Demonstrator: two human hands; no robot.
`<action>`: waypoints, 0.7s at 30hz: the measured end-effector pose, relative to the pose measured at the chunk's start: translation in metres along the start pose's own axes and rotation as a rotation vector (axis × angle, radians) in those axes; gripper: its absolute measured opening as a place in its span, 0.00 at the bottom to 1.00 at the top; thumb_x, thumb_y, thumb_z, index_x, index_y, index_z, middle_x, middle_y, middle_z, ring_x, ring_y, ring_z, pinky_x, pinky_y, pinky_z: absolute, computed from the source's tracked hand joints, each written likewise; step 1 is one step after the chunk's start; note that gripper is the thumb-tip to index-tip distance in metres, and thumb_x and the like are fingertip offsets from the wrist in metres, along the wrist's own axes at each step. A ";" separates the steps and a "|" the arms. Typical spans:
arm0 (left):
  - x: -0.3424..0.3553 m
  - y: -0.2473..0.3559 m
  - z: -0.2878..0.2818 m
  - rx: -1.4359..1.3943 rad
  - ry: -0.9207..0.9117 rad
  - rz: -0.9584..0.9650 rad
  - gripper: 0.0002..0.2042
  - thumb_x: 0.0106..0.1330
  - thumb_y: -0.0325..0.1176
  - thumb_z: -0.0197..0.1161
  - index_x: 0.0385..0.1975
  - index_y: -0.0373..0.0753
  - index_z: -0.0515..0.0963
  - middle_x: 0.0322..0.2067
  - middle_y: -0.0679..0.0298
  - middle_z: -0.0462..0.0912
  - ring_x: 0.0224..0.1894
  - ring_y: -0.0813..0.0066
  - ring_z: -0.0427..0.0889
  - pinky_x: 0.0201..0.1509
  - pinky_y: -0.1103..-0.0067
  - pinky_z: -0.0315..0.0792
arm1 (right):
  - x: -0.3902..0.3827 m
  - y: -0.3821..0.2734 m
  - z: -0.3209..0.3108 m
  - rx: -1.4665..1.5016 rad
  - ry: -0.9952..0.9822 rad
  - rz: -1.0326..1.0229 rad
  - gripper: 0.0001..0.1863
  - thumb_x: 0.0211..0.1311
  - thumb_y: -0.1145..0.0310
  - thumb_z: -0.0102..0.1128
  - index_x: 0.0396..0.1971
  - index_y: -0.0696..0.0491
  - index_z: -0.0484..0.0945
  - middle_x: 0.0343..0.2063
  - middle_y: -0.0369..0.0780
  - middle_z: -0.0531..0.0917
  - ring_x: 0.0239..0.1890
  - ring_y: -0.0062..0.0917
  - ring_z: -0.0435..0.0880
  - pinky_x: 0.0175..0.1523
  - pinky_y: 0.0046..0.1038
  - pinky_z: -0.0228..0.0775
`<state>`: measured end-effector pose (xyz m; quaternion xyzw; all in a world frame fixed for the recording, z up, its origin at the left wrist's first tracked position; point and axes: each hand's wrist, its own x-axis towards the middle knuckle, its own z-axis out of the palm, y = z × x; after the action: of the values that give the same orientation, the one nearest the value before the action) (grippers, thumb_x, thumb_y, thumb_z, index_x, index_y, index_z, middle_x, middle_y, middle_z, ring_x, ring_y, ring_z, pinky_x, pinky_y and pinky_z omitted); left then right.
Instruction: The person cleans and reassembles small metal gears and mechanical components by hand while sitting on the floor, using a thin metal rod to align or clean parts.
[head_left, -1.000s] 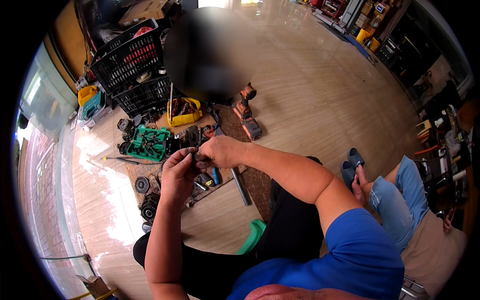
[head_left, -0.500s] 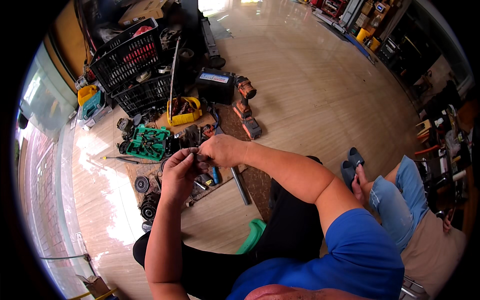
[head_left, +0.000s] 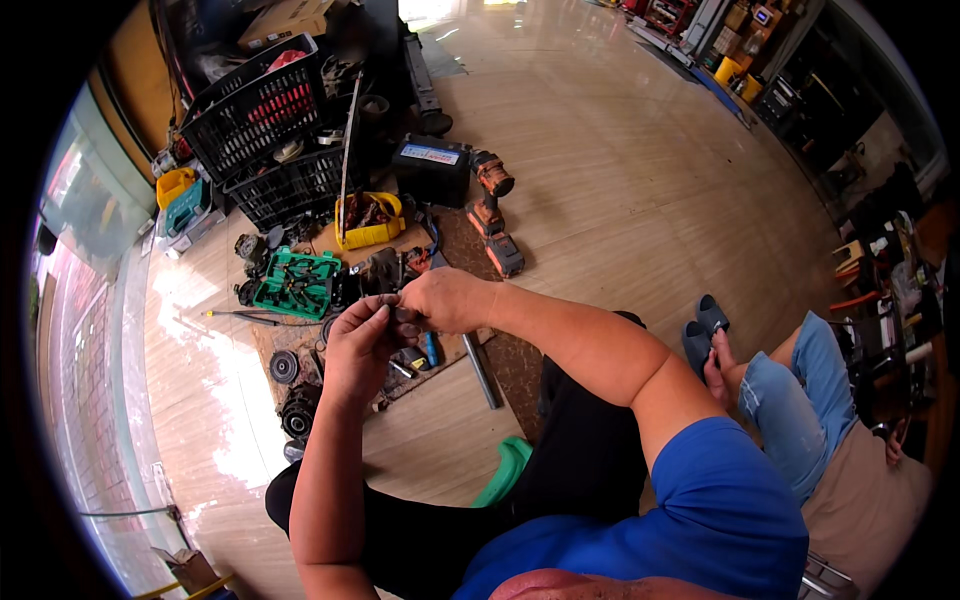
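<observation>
My left hand [head_left: 355, 340] has its fingers bent around a small dark part [head_left: 394, 316], held close against my right hand [head_left: 440, 300]. The right fingers are curled at the same part, whose shape is mostly hidden by both hands. Under and around them on a cardboard mat lie greasy metal parts, an open green tool case [head_left: 296, 283], a blue-handled tool [head_left: 431, 349], a long metal bar [head_left: 481, 375] and a round pulley-like piece [head_left: 284, 367].
An orange drill [head_left: 492, 220] stands by a black battery [head_left: 428, 178]. Stacked black crates [head_left: 250, 120] and a yellow tub [head_left: 370, 229] sit behind. A green stool [head_left: 505, 468] is beneath me. Another person's legs [head_left: 790, 400] are at right. Glass doors [head_left: 90, 310] line the left.
My hands have barely moved and keep their grip on the small part. A blurred patch over the upper middle in the earliest frame is gone, showing the battery.
</observation>
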<state>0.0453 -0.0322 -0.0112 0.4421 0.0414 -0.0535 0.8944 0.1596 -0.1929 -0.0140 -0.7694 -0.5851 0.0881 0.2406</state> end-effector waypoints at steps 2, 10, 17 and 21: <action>-0.001 0.000 0.002 0.009 0.004 -0.003 0.09 0.69 0.29 0.53 0.44 0.32 0.74 0.35 0.60 0.81 0.33 0.71 0.80 0.42 0.73 0.76 | 0.000 0.002 0.001 -0.016 0.002 -0.005 0.10 0.59 0.61 0.58 0.25 0.52 0.77 0.27 0.43 0.80 0.33 0.42 0.81 0.36 0.40 0.73; -0.003 0.004 0.006 0.102 0.001 -0.056 0.09 0.70 0.28 0.51 0.44 0.32 0.74 0.35 0.59 0.82 0.33 0.71 0.82 0.41 0.73 0.77 | 0.001 0.007 0.004 -0.045 0.004 -0.019 0.14 0.59 0.58 0.56 0.24 0.53 0.77 0.27 0.42 0.80 0.32 0.42 0.81 0.35 0.39 0.73; -0.003 0.003 0.007 0.208 0.024 -0.103 0.08 0.71 0.29 0.52 0.41 0.33 0.76 0.34 0.60 0.82 0.32 0.72 0.83 0.40 0.74 0.78 | 0.000 0.007 0.002 -0.016 0.006 -0.025 0.07 0.52 0.65 0.60 0.25 0.53 0.78 0.27 0.41 0.80 0.34 0.40 0.81 0.37 0.39 0.74; -0.002 0.001 0.002 0.268 0.014 -0.118 0.08 0.71 0.29 0.52 0.40 0.33 0.76 0.34 0.61 0.82 0.32 0.73 0.83 0.40 0.74 0.79 | 0.001 0.004 0.000 -0.037 -0.004 -0.003 0.07 0.52 0.65 0.59 0.25 0.53 0.79 0.27 0.41 0.81 0.34 0.40 0.81 0.38 0.39 0.73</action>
<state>0.0437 -0.0334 -0.0087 0.5549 0.0662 -0.1081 0.8222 0.1637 -0.1933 -0.0156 -0.7728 -0.5881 0.0785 0.2254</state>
